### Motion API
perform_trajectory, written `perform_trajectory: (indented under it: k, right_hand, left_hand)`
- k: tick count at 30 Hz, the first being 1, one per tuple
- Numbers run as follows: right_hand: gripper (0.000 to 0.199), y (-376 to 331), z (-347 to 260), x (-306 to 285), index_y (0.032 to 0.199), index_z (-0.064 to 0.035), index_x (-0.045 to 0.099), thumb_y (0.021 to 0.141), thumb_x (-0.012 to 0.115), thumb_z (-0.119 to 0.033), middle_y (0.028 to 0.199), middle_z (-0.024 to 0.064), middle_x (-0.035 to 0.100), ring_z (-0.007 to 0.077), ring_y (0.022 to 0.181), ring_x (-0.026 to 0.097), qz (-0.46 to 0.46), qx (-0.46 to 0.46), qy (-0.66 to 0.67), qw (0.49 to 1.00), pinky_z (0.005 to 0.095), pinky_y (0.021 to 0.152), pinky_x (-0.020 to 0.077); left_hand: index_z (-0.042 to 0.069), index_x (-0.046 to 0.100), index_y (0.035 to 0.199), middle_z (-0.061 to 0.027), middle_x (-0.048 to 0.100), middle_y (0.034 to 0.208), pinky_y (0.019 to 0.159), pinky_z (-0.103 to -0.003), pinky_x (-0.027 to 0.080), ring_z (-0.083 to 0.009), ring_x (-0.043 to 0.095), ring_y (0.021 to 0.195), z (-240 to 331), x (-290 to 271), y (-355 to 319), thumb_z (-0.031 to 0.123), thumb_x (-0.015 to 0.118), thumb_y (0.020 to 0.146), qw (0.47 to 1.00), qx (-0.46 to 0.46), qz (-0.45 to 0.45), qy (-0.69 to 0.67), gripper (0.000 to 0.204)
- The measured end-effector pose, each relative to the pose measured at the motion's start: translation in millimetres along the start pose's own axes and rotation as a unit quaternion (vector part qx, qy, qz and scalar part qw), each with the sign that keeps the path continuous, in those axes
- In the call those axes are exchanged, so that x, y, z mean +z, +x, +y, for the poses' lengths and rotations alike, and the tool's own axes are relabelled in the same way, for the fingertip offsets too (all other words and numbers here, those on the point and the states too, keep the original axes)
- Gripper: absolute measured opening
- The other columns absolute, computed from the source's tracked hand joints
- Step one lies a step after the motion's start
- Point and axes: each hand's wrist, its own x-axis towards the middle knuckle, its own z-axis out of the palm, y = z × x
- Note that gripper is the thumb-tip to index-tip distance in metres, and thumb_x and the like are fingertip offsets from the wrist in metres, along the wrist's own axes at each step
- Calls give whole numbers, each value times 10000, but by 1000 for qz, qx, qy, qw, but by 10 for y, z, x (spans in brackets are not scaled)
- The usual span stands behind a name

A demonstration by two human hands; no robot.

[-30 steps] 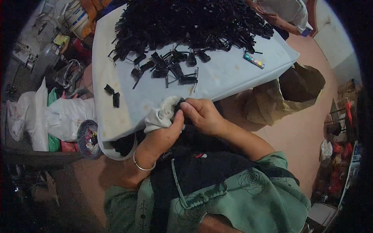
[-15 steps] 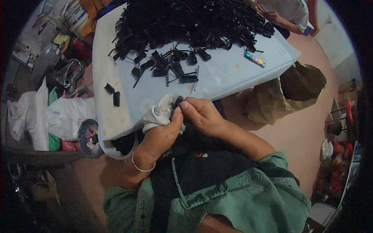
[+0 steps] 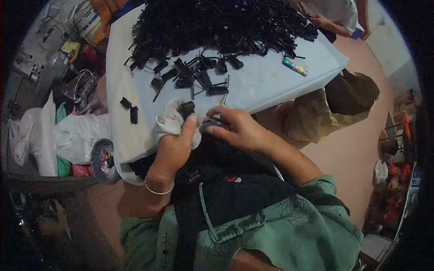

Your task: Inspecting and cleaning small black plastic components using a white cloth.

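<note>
My left hand (image 3: 174,147) grips a crumpled white cloth (image 3: 168,122) at the near edge of the pale table (image 3: 266,86), with a small black plastic part (image 3: 186,108) wrapped in it. My right hand (image 3: 237,128) is beside it, fingertips pinching a small dark piece near the cloth. A big heap of black plastic parts (image 3: 217,25) covers the far half of the table, and several loose ones (image 3: 194,77) lie just beyond my hands. A thin bangle (image 3: 158,189) circles my left wrist.
Two stray black parts (image 3: 130,109) lie at the table's left edge. A small colourful wrapper (image 3: 294,67) rests at the right. White plastic bags (image 3: 68,135) and clutter fill the floor at left. Another person (image 3: 330,13) sits at the far right corner. A brown bag (image 3: 334,104) sits under the table.
My left hand has lifted the white cloth slightly onto the table edge and my right hand has shifted right, its fingers now spread beside the cloth.
</note>
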Motion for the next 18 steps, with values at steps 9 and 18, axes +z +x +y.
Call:
perform_trajectory:
  k: [9,18]
  right_hand:
    - [147,30,71,-2,809,3,579,807,572,-144,676,129,573,188,594,549,-4,-60,79,995,298,564,435]
    - [268,23,50,24,711,-1,487,896,458,-193,586,17,433,75,576,372,-53,-22,74,996,258,509,358]
  left_hand:
    - [-4,450,1094,-72,536,808,618,-265,430,-153,515,686,69,-22,-35,87,418,852,986,-105,-132,6,260]
    - [-16,490,1014,-131,560,835,691,-326,436,-265,555,767,-18,53,-30,83,446,794,981,86,-51,164,244]
